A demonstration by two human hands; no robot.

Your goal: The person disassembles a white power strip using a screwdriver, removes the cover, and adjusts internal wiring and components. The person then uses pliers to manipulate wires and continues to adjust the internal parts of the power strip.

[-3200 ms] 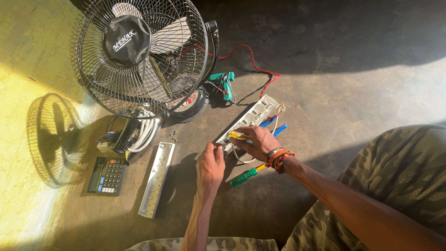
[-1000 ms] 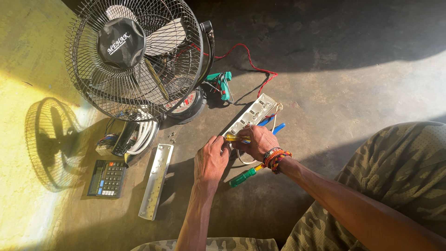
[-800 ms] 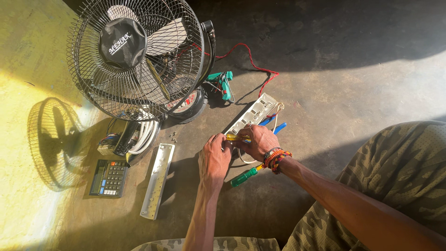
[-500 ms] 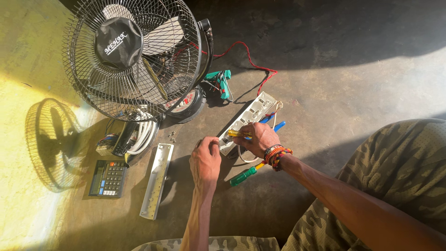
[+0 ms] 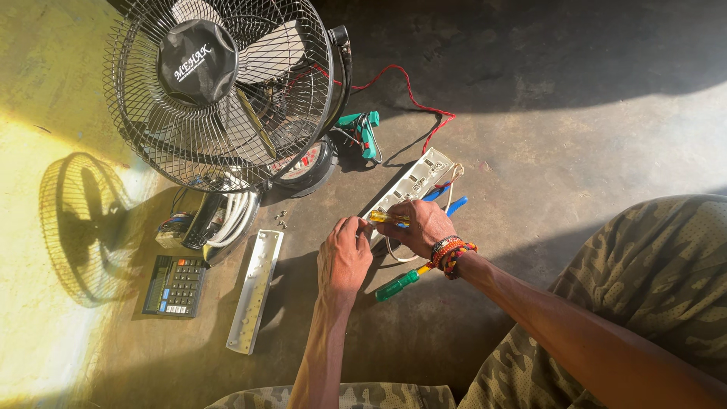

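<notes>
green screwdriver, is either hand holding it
No, the green screwdriver lies on the floor below the right hand, which grips a yellow-handled tool.

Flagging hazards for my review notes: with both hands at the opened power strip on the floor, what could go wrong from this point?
The right hand holds a yellow-handled screwdriver pointed towards the left hand at the power strip; a slip could jab the fingers. The small screws lie loose on the floor beside the removed cover plate and could easily scatter or get lost. The red wire trails close by, so an arm might snag it.
</notes>
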